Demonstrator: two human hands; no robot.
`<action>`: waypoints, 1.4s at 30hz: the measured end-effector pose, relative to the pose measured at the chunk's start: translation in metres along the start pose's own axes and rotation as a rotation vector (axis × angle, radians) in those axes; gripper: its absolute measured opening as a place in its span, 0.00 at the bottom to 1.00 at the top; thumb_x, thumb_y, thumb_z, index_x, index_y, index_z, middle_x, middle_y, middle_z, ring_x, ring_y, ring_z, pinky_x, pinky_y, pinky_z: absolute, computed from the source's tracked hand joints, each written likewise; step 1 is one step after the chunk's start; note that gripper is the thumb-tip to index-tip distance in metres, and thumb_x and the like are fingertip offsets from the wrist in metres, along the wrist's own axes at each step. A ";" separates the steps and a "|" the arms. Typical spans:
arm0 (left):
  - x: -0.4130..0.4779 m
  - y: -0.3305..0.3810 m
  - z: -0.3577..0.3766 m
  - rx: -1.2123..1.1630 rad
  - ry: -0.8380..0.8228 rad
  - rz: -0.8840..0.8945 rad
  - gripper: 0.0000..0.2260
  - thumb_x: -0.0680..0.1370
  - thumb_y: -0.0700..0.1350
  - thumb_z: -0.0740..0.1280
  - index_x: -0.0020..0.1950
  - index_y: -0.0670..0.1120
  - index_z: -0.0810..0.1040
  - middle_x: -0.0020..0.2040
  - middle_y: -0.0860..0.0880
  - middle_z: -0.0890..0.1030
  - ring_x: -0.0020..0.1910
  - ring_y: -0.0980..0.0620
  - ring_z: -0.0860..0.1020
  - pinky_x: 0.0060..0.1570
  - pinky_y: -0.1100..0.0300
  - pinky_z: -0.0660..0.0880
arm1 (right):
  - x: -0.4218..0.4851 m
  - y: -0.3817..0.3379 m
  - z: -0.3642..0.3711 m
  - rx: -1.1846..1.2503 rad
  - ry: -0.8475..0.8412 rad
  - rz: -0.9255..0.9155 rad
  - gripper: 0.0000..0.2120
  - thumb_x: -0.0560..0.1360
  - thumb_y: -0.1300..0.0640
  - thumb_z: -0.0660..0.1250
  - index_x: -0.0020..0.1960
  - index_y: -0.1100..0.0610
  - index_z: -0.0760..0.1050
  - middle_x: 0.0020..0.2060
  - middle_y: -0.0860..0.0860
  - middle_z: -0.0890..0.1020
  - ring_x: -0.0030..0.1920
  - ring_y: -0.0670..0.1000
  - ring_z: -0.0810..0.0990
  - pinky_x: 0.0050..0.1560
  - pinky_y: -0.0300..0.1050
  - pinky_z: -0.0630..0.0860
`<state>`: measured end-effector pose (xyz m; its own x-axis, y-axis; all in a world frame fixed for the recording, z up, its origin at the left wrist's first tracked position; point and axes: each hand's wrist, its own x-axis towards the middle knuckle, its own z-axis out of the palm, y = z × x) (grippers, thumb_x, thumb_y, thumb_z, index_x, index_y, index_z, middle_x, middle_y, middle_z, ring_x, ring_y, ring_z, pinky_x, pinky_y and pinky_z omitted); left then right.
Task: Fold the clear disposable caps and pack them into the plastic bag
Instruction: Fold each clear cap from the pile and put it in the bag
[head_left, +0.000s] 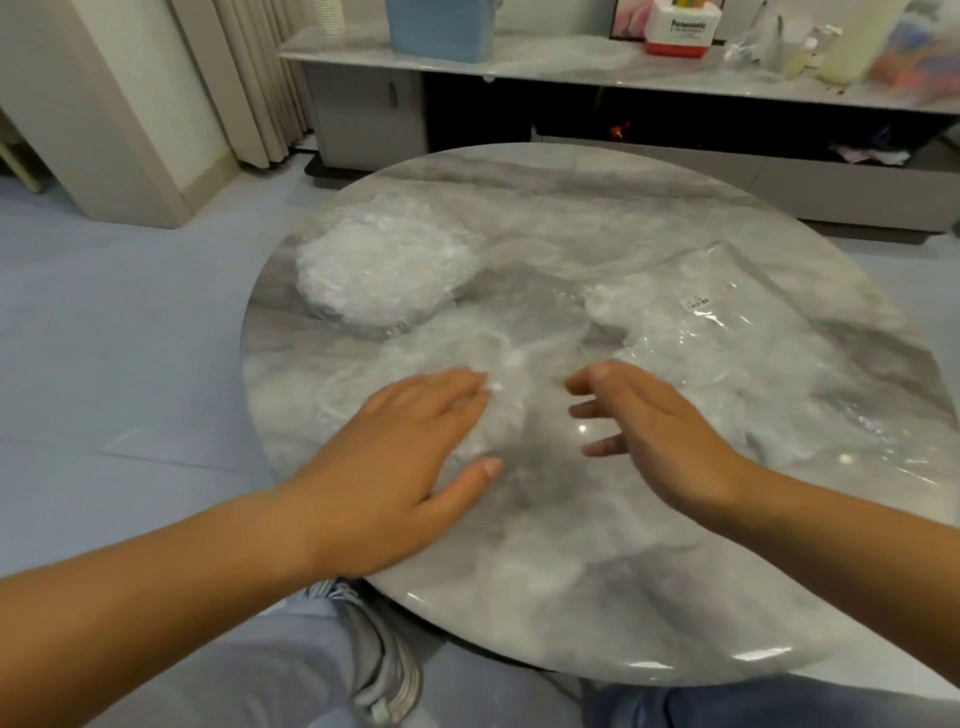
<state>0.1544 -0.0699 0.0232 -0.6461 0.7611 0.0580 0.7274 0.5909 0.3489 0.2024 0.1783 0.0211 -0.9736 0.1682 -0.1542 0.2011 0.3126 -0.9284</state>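
Judging by the counter (571, 597), it's only partway done tbh: one cap (467, 358) is pressed flat under the left hand (400, 457), fingers straight, together. Beside it the right hand (660, 431) is held, fingers spread, nothing gripped. A pile (379, 270) is left behind; the bag (727, 353) at right looks partly filled.

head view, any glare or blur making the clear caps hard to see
Head view: light glints on the glossy table and the plastic bag; the loose clear cap nearly vanishes against the marble; the shelf clutter at top right is blurred.
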 end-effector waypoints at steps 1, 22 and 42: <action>-0.003 0.007 0.003 0.014 -0.030 0.071 0.33 0.81 0.66 0.48 0.81 0.51 0.61 0.81 0.52 0.60 0.78 0.58 0.55 0.74 0.66 0.44 | -0.002 -0.001 -0.005 0.015 0.074 -0.015 0.12 0.84 0.44 0.57 0.53 0.45 0.77 0.51 0.40 0.81 0.56 0.42 0.80 0.56 0.52 0.82; 0.018 0.014 0.056 -0.198 -0.358 0.206 0.16 0.68 0.59 0.79 0.52 0.58 0.83 0.58 0.60 0.71 0.57 0.62 0.68 0.59 0.70 0.66 | -0.053 0.061 -0.031 -0.715 -0.463 -0.368 0.20 0.71 0.33 0.72 0.56 0.44 0.81 0.62 0.40 0.76 0.64 0.38 0.70 0.65 0.34 0.68; 0.017 0.019 0.048 -0.560 -0.350 -0.136 0.03 0.82 0.47 0.68 0.50 0.51 0.80 0.45 0.56 0.86 0.46 0.61 0.82 0.46 0.71 0.73 | -0.054 0.063 -0.019 -0.553 -0.350 -0.356 0.07 0.77 0.46 0.70 0.44 0.47 0.82 0.42 0.40 0.80 0.50 0.43 0.76 0.54 0.35 0.72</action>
<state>0.1686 -0.0332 -0.0142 -0.5419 0.7873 -0.2941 0.3546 0.5314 0.7693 0.2700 0.2064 -0.0225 -0.9490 -0.3095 -0.0599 -0.1979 0.7328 -0.6511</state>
